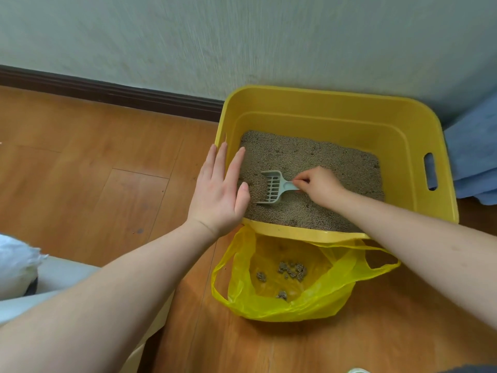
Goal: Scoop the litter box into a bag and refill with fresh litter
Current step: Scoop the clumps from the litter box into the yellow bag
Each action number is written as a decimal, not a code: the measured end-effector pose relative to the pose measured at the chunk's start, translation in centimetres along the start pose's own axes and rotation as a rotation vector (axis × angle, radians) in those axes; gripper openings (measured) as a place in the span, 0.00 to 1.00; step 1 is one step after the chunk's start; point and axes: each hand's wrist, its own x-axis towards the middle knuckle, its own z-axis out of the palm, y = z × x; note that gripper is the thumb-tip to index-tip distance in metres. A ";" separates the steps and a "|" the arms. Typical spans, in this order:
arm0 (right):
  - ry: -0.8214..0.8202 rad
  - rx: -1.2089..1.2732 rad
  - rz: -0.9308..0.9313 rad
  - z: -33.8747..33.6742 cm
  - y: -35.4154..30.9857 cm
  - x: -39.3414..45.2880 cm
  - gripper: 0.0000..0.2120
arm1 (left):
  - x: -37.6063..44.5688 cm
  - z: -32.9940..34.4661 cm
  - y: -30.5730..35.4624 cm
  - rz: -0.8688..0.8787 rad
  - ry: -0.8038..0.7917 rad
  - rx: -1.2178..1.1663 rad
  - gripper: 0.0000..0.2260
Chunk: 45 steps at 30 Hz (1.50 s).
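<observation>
A yellow plastic litter box point(419, 146) stands on the wooden floor against the wall, with grey-brown litter point(322, 160) inside. A pale grey slotted scoop point(271, 187) lies on the litter, and my right hand point(320, 187) pinches its handle. My left hand point(217, 189) hovers flat with straight fingers over the box's left rim, holding nothing. In front of the box sits an open yellow plastic bag point(304, 302) with several litter clumps point(291, 270) at its bottom.
A dark baseboard point(107, 92) runs along the wall at left. Blue fabric point(473, 157) hangs to the right of the box. A white bag or cloth point(16, 262) lies at the left edge on a pale surface. Wooden floor point(80, 170) stretches to the left.
</observation>
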 end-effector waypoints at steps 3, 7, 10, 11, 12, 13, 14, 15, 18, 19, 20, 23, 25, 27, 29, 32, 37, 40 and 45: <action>-0.013 0.043 0.025 0.6 -0.5 1.1 0.12 | 0.0 -0.1 0.1 -0.003 -0.003 0.005 0.30; -0.003 0.120 0.035 0.7 -1.2 2.4 0.12 | 0.1 0.0 0.3 -0.013 -0.003 0.021 0.30; 0.021 0.188 0.020 0.8 -0.8 2.7 0.12 | 0.1 -0.1 0.3 -0.018 -0.006 0.022 0.30; 0.019 0.211 0.020 0.9 -0.6 2.6 0.12 | 0.0 -0.1 0.3 -0.019 -0.006 0.023 0.30; 0.012 0.232 0.021 1.1 -0.3 2.5 0.12 | 0.1 -0.1 0.3 -0.020 -0.005 0.022 0.30; -0.001 0.252 0.019 1.1 -0.1 2.4 0.12 | 0.1 -0.1 0.3 -0.023 -0.005 0.019 0.30; -0.017 0.276 0.015 1.1 0.0 2.4 0.12 | 0.1 -0.1 0.3 -0.024 -0.004 0.017 0.30; -0.032 0.300 0.009 1.0 0.1 2.4 0.12 | 0.1 -0.1 0.3 -0.024 -0.002 0.017 0.30; -0.065 0.354 -0.002 0.6 0.4 2.3 0.11 | 0.1 0.0 0.3 -0.022 -0.003 0.018 0.30; -0.074 0.361 -0.011 0.4 0.5 2.1 0.11 | 0.1 0.0 0.3 -0.023 -0.001 0.018 0.30; -0.085 0.361 -0.019 0.3 0.6 2.0 0.11 | 0.1 -0.1 0.3 -0.024 0.000 0.019 0.30; -0.111 0.339 -0.041 -0.2 0.9 1.3 0.11 | 0.1 -0.1 0.2 -0.029 -0.005 0.013 0.31; -0.113 0.322 -0.039 -0.8 1.7 0.8 0.12 | 0.1 -0.1 0.3 -0.039 -0.013 0.016 0.31; -0.087 0.294 -0.024 -1.7 2.5 0.3 0.12 | 0.2 -0.1 0.3 -0.045 -0.014 0.027 0.31; -0.052 0.288 -0.005 -2.8 3.4 -0.2 0.12 | 0.3 -0.3 0.4 -0.016 -0.010 0.056 0.31; -0.013 0.282 -0.007 -4.0 4.5 -1.2 0.10 | 0.3 -0.3 0.6 0.050 -0.009 0.112 0.29; 0.040 0.302 0.013 -5.3 6.4 -2.9 0.11 | 0.2 -0.3 0.5 0.078 -0.005 0.153 0.28; 0.068 0.319 0.039 -6.1 7.8 -3.9 0.11 | 0.2 -0.3 0.6 0.081 0.006 0.159 0.28; 0.094 0.251 0.071 -7.3 9.3 -5.8 0.09 | 0.1 -0.4 0.6 0.082 0.010 0.177 0.28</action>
